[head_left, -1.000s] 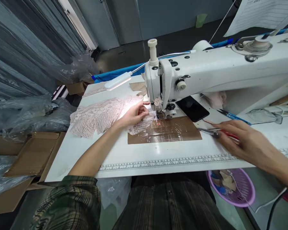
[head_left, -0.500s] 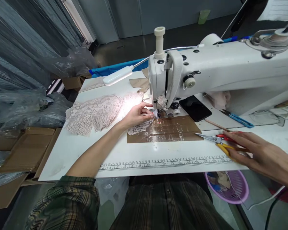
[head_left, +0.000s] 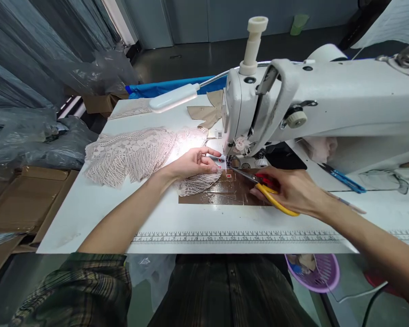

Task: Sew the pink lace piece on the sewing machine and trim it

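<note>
A white sewing machine (head_left: 327, 104) stands on a white table (head_left: 98, 213). Pale pink lace fabric (head_left: 129, 152) lies spread to the left of the needle. My left hand (head_left: 192, 163) rests on the lace just left of the presser foot (head_left: 230, 162), its fingers curled and pinching the lace edge. My right hand (head_left: 291, 190) grips red and yellow thread snips (head_left: 255, 181), whose blades point at the needle area. A brown taped patch (head_left: 225, 193) covers the table under both hands.
A lamp on a gooseneck (head_left: 173, 96) lights the lace. Blue-handled scissors (head_left: 344, 178) lie right of the machine. A ruler strip (head_left: 241, 237) runs along the table's front edge. A purple basket (head_left: 315, 272) sits below right. Cardboard boxes (head_left: 17, 204) and plastic bags lie at left.
My right hand picked the snips up off the table at the right and carried them left to the needle. My left hand stayed on the lace.
</note>
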A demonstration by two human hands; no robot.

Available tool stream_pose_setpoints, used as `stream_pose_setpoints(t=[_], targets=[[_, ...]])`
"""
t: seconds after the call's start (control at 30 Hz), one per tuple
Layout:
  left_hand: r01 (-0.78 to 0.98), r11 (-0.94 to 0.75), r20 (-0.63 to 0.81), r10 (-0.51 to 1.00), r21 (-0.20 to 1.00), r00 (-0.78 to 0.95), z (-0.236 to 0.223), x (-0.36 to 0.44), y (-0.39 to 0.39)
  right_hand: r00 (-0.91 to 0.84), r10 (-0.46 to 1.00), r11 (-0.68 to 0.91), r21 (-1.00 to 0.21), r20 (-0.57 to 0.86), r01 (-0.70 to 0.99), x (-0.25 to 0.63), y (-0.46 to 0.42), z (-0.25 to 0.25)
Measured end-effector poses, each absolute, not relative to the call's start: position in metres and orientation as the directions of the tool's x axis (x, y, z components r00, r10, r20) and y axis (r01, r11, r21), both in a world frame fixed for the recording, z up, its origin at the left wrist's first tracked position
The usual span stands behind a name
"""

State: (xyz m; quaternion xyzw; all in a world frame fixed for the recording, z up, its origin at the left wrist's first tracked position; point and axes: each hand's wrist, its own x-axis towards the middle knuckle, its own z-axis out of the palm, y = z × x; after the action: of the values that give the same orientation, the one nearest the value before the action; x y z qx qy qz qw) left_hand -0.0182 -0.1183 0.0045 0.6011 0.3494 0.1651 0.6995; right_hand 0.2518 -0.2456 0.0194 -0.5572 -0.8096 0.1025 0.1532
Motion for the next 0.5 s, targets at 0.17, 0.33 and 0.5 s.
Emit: stream_pose_setpoints(t=[0.17,0.33,0.5], targets=[[0.178,0.212,-0.275,0.673,0.961,0.686,0.003,-0.017,-0.12,-0.397,0.918,0.396,0.039,0.005,0.917,0.231,-0.222,0.025],[0.161,0.203,-0.258,0.699,0.966,0.667,0.001,-0.017,-0.12,-0.412,0.91,0.415,0.064,-0.051,0.908,0.222,-0.213,0.03],[0.168,0.194,-0.256,0.724,0.967,0.641,-0.001,-0.017,-0.119,-0.428,0.903,0.427,-0.029,-0.048,0.904,0.218,-0.208,0.034]])
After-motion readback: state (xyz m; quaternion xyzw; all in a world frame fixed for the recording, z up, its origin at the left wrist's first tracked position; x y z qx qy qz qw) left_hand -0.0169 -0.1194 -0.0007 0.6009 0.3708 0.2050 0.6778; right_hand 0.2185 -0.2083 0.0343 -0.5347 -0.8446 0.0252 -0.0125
